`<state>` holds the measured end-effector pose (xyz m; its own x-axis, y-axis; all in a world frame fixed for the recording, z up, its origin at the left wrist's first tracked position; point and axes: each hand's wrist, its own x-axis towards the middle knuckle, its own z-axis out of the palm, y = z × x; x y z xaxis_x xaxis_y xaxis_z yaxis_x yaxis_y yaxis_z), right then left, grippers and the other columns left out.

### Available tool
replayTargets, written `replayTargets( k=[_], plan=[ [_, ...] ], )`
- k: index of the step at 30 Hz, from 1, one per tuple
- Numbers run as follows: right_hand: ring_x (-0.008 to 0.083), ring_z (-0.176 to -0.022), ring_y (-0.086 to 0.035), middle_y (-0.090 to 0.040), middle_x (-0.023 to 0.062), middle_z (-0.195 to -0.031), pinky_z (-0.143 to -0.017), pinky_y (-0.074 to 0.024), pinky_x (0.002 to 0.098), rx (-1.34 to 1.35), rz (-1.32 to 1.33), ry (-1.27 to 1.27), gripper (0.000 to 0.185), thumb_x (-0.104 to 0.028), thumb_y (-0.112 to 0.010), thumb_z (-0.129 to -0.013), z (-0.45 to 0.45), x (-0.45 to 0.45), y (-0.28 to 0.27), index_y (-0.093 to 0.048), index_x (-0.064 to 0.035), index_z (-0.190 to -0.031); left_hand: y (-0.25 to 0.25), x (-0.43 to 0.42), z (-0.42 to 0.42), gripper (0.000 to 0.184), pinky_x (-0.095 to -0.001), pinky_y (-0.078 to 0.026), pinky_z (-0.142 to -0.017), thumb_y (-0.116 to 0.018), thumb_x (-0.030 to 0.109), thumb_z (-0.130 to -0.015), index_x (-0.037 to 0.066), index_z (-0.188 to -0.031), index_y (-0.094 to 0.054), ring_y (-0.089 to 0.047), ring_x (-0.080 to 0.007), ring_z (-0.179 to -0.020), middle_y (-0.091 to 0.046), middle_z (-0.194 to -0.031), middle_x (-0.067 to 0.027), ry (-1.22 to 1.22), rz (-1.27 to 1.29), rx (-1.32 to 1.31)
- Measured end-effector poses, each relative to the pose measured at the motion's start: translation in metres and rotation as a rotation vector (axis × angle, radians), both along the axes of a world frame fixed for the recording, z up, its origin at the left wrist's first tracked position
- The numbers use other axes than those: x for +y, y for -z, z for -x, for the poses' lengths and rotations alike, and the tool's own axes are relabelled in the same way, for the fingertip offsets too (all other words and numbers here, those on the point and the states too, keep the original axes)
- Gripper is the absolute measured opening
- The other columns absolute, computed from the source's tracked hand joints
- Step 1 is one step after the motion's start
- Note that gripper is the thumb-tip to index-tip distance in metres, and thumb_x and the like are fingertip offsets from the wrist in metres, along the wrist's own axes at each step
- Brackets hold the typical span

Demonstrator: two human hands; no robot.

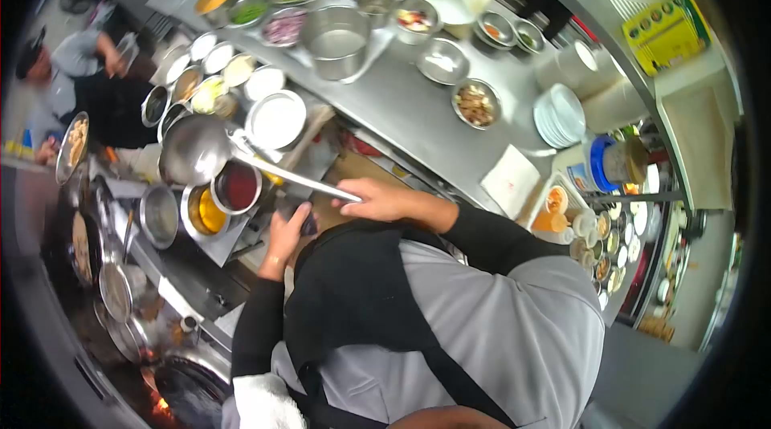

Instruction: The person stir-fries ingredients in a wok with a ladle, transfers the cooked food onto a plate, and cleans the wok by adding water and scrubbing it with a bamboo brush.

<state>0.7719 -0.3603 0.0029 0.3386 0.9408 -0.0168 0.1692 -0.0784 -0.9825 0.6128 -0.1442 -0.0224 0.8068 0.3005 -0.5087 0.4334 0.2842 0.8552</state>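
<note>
A large metal ladle reaches from my right side across the seasoning containers, its round bowl out to the left. My right hand is closed around the end of its handle. Lower and to the left, my left hand is closed on a small dark thing whose kind I cannot make out. Under the ladle's bowl stand a pot of dark red liquid and a container of yellow-orange liquid. A white-filled round container sits just beyond the ladle's neck.
A steel counter ahead bears a deep pot, a bowl of brown pieces and stacked white bowls. A wok sits near flames at lower left. Another person works at far left.
</note>
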Motion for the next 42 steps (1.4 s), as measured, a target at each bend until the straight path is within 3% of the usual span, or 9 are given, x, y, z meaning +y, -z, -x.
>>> replayTargets(
  k=[5,7,16,19,24,27,29,31,42],
  plan=[
    [0.0048,-0.045,-0.042,-0.052,-0.0045,-0.071,-0.041,-0.0325,0.0242,0.335,0.312,0.550,0.026,-0.016,-0.064,-0.098,-0.038,-0.155,-0.043,-0.059,-0.0093,-0.123,0.021,-0.116,-0.190,0.039,-0.0331,-0.055,-0.067,-0.072,0.036,-0.095,-0.001,-0.107,-0.067,-0.066,-0.0142,-0.075,-0.068,-0.087,-0.0076,0.437,-0.264,-0.085],
    [0.0048,-0.041,-0.038,-0.047,-0.0053,-0.063,-0.038,-0.0300,0.0249,0.353,0.291,0.677,0.024,-0.014,-0.063,-0.098,-0.042,-0.201,-0.033,-0.058,-0.0090,-0.121,0.051,-0.163,-0.249,0.046,-0.0336,-0.055,-0.068,-0.074,0.043,-0.092,-0.001,-0.102,-0.067,-0.065,-0.0143,-0.073,-0.068,-0.084,-0.0063,0.433,-0.498,-0.237],
    [0.0066,-0.038,-0.034,-0.042,-0.0049,-0.057,-0.037,-0.0301,0.0256,0.503,0.236,0.998,0.021,-0.010,-0.057,-0.100,-0.028,-0.276,-0.060,-0.056,-0.0067,-0.121,0.104,-0.284,-0.352,0.042,-0.0357,-0.056,-0.047,-0.074,0.031,-0.085,-0.004,-0.105,-0.065,-0.069,-0.0237,-0.061,-0.070,-0.084,-0.0141,0.209,-0.214,-0.071],
    [0.0069,-0.040,-0.037,-0.044,-0.0030,-0.059,-0.037,-0.0332,0.0249,0.586,0.174,0.883,0.026,-0.007,-0.054,-0.099,-0.030,-0.262,-0.056,-0.054,-0.0054,-0.125,0.097,-0.266,-0.333,0.038,-0.0366,-0.055,-0.048,-0.069,0.026,-0.086,-0.004,-0.107,-0.065,-0.069,-0.0244,-0.059,-0.070,-0.085,-0.0160,0.222,-0.170,-0.095],
    [0.0071,-0.047,-0.046,-0.049,0.0011,-0.070,-0.040,-0.0397,0.0243,0.504,0.217,0.465,0.048,-0.002,-0.051,-0.098,-0.048,-0.181,-0.054,-0.043,-0.0071,-0.145,0.088,-0.181,-0.257,0.037,-0.0422,-0.052,-0.094,-0.069,0.028,-0.089,0.000,-0.114,-0.068,-0.070,-0.0347,-0.104,-0.074,-0.103,-0.0206,0.288,-0.409,-0.205],
    [0.0166,-0.066,-0.066,-0.064,0.0091,-0.085,-0.058,-0.0555,0.0304,0.365,0.320,0.183,0.067,0.000,-0.052,-0.096,-0.059,-0.110,-0.057,-0.031,-0.0109,-0.160,0.060,-0.124,-0.185,0.037,-0.0401,-0.057,-0.083,-0.070,0.026,-0.089,-0.001,-0.115,-0.067,-0.073,-0.0312,-0.092,-0.074,-0.098,-0.0192,0.097,-0.408,-0.144],
    [0.0311,-0.106,-0.071,-0.068,0.0221,-0.123,-0.092,-0.0553,0.0376,-0.406,-0.051,0.086,0.071,-0.001,-0.053,-0.095,-0.055,-0.055,-0.029,-0.030,-0.0129,-0.161,0.028,-0.090,-0.127,0.035,-0.0403,-0.057,-0.079,-0.069,0.024,-0.088,-0.003,-0.111,-0.066,-0.073,-0.0299,-0.088,-0.073,-0.096,-0.0223,-0.019,-0.449,-0.064],
    [0.0384,-0.135,-0.055,-0.052,0.0242,-0.150,-0.109,-0.0430,0.0382,-0.244,0.182,-0.030,0.071,-0.003,-0.056,-0.092,-0.041,-0.015,-0.045,-0.034,-0.0114,-0.160,0.078,-0.058,-0.070,0.035,-0.0401,-0.057,-0.080,-0.067,0.024,-0.087,-0.003,-0.110,-0.065,-0.073,-0.0292,-0.089,-0.072,-0.094,-0.0227,-0.176,-0.557,-0.094],
    [0.0401,-0.106,-0.069,-0.066,0.0250,-0.128,-0.093,-0.0516,0.0400,-0.449,0.386,-0.161,0.075,-0.004,-0.060,-0.092,0.017,0.060,-0.037,-0.033,-0.0199,-0.160,0.073,0.001,0.171,0.021,-0.0357,-0.058,-0.045,-0.061,0.015,-0.091,-0.005,-0.093,-0.066,-0.069,-0.0227,-0.057,-0.069,-0.076,-0.0129,-0.878,-0.156,0.030]
  ],
)
